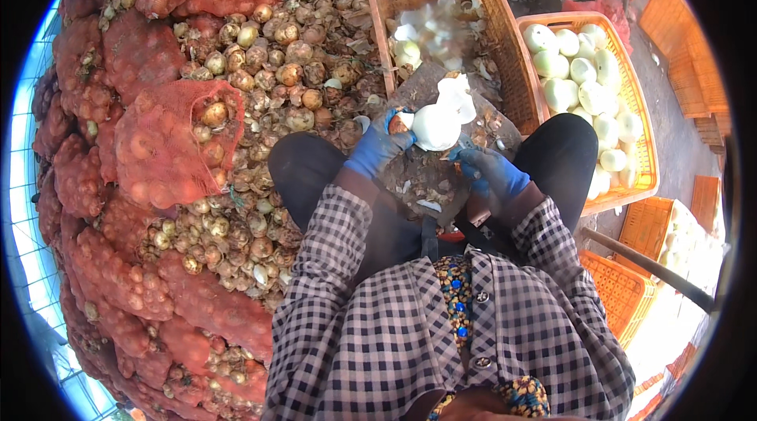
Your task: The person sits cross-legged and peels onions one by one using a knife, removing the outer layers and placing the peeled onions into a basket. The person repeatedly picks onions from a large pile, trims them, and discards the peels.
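Observation:
My left hand (375, 148), in a blue glove, grips a white peeled onion (436, 128) from its left side, over a worn board (498, 123) between my knees. A pale, loose layer of onion (456, 96) stands off the far side of the onion. Just right of the onion, my right hand (490, 172), also gloved in blue, is curled closed; what it holds is too small and hidden to name. Scraps of skin (430, 205) lie on the board.
Beyond the board, an orange crate (516, 50) holds peelings. To its right, another orange crate (651, 154) is filled with peeled onions (597, 96). Unpeeled onions (290, 74) spread on the left beside red mesh sacks (150, 149). A pole (650, 270) juts in at right.

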A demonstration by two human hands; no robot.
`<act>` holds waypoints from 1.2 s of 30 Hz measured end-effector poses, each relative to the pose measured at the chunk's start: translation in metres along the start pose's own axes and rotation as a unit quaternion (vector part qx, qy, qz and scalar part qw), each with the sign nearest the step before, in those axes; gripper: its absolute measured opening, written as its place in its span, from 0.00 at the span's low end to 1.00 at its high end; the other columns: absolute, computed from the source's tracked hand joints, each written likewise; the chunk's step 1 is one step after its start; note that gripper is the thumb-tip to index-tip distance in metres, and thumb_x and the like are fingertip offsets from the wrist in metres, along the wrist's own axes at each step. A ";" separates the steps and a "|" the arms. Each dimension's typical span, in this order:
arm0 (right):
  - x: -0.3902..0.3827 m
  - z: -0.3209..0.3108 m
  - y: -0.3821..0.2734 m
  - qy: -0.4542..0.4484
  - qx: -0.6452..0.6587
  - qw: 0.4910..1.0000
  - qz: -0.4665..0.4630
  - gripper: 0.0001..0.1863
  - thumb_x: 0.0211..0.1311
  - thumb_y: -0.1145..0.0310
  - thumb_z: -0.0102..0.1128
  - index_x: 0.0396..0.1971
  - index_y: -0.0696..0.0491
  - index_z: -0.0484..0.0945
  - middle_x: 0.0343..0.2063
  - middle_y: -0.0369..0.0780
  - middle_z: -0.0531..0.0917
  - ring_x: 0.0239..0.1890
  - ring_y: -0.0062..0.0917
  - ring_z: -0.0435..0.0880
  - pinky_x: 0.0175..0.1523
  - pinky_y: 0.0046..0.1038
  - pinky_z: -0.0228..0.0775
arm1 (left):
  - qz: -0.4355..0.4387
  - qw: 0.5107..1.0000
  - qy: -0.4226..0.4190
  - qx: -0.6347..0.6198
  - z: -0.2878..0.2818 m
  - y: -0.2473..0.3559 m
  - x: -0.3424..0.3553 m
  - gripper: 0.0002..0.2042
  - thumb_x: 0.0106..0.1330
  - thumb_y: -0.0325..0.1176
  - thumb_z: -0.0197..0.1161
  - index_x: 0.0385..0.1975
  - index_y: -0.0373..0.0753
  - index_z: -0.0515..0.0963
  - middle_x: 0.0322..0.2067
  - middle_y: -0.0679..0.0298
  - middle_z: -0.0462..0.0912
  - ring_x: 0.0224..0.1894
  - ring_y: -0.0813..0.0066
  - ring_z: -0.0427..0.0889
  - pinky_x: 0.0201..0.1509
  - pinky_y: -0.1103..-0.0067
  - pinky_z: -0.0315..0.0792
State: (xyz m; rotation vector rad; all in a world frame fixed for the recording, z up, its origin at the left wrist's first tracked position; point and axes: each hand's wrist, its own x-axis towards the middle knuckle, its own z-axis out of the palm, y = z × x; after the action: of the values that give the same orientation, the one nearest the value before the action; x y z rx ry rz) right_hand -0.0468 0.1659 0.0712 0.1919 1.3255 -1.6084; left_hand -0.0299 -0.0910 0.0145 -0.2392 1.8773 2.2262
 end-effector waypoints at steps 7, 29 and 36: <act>0.012 -0.018 0.007 -0.155 0.365 0.918 0.013 0.13 0.75 0.61 0.40 0.45 0.51 0.73 0.16 0.29 0.65 0.10 0.13 0.60 0.13 0.15 0.56 | -0.043 0.996 0.077 -0.032 0.041 0.009 0.033 0.26 0.58 0.30 0.70 0.56 0.38 0.69 0.45 0.67 0.79 0.46 0.78 0.78 0.42 0.80 0.76; -0.077 -0.110 -0.140 0.254 -0.409 0.827 -0.290 0.14 0.67 0.66 0.52 0.46 0.57 0.80 0.29 0.33 0.80 0.30 0.17 0.75 0.36 0.23 0.69 | 0.066 0.991 0.058 0.100 0.060 -0.001 0.066 0.36 0.62 0.42 0.67 0.67 0.41 0.57 0.63 0.52 0.63 0.59 0.59 0.71 0.59 0.68 0.72; -0.054 -0.042 -0.128 0.174 -0.548 0.796 -0.189 0.17 0.66 0.67 0.55 0.53 0.52 0.76 0.28 0.37 0.81 0.31 0.21 0.77 0.37 0.27 0.71 | 0.150 0.987 0.054 -0.015 0.046 0.090 0.074 0.41 0.62 0.49 0.66 0.68 0.36 0.52 0.64 0.51 0.59 0.62 0.59 0.67 0.61 0.68 0.69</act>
State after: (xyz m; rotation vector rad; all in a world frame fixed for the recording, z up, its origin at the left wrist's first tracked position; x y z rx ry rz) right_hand -0.1355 0.2178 0.1734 -0.5490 2.4972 -0.8562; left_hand -0.1245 -0.0558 0.0882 -0.0891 2.0553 2.4817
